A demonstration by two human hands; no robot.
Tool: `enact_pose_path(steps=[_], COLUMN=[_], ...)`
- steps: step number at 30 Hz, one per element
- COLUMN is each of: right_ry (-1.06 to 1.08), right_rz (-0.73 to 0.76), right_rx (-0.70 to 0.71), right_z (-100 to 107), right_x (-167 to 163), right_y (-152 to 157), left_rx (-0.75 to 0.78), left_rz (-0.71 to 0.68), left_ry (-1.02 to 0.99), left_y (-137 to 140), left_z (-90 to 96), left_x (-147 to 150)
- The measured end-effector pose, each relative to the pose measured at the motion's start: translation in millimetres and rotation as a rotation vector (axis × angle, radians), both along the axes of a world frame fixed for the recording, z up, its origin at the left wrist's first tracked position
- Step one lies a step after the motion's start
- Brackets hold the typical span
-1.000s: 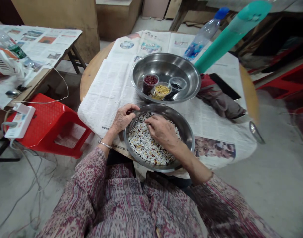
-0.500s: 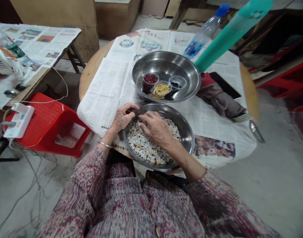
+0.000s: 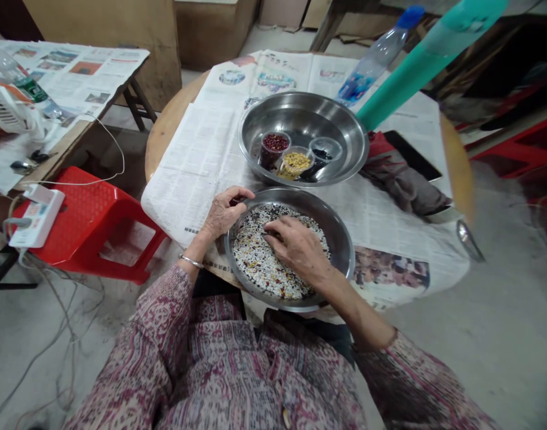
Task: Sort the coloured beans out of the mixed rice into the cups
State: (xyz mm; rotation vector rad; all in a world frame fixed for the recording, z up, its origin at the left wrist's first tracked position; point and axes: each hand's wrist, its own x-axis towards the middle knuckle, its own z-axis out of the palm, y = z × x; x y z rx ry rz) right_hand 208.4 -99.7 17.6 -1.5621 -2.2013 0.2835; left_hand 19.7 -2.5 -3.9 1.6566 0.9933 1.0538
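Note:
Close to me on the table stands a metal basin (image 3: 349, 239) with a mix of white rice grains (image 3: 260, 251) and red, yellow and black beans. My left hand (image 3: 224, 212) grips its far left rim, thumb and forefinger bent over the edge. Above the mix, my right hand (image 3: 298, 248) has its fingers curled together with the tips low at the grains; whatever is between them is hidden. A larger metal basin (image 3: 304, 107) behind holds clear cups of red beans (image 3: 274, 143), yellow beans (image 3: 295, 161) and black beans (image 3: 323, 153).
Newspaper (image 3: 188, 155) covers the round table. A bottle with a blue cap (image 3: 376, 63), a green tube (image 3: 408, 77), a dark phone (image 3: 412, 155) and a crumpled grey cloth (image 3: 403, 185) lie beyond. To the left, a red stool (image 3: 98, 221) carries a power strip (image 3: 36, 218).
My right hand has drawn slightly right and toward me, its fingers now more curled together. My left hand stays on the rim. The view has shifted a little.

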Motion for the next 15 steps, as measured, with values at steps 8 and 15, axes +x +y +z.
enact_pose_path(steps=[8, 15], right_ry=[0.064, 0.096], right_rz=[-0.116, 0.061], right_rx=[0.035, -0.007], right_z=[-4, 4], right_x=[19, 4], right_y=[-4, -12], left_rx=[0.003, 0.008], left_rz=[0.007, 0.011], left_ry=[0.027, 0.038], left_y=[1, 1], left_z=[1.1, 3.6], left_x=[-1, -1])
